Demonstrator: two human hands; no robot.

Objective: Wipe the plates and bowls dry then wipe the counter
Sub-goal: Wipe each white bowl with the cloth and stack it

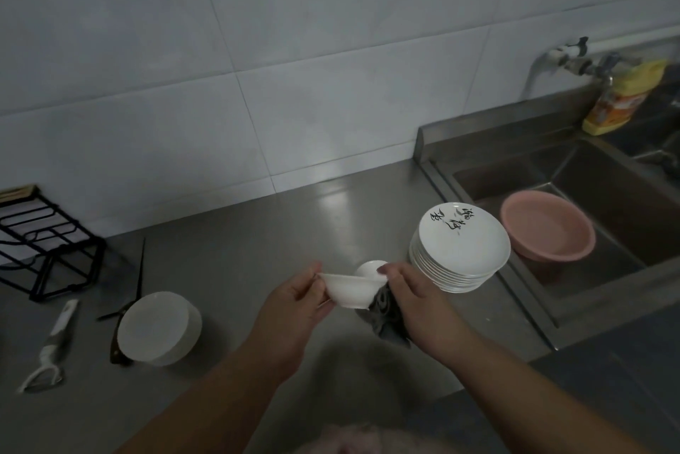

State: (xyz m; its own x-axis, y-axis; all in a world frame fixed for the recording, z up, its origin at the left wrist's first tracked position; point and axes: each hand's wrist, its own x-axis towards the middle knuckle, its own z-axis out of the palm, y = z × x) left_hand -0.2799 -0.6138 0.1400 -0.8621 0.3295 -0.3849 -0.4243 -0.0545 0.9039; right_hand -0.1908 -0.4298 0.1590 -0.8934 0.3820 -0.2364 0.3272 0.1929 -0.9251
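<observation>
I hold a small white bowl (349, 291) above the steel counter (228, 255). My left hand (294, 306) grips its left rim and underside. On the bowl's right side my right hand (415, 299) presses a grey cloth (386, 317), which hangs down below the bowl. Just behind the bowl a second white bowl (369, 267) peeks out. To the right stands a stack of several white plates (460, 251) with black writing on the top one. An upturned stack of white bowls (158, 328) sits on the counter at the left.
A sink (607, 196) at the right holds a pink basin (548, 229); a tap (559, 56) and a yellow detergent bottle (622, 96) are behind it. At the left are a black wire rack (44, 244), a knife (128, 302) and a white peeler (51, 343).
</observation>
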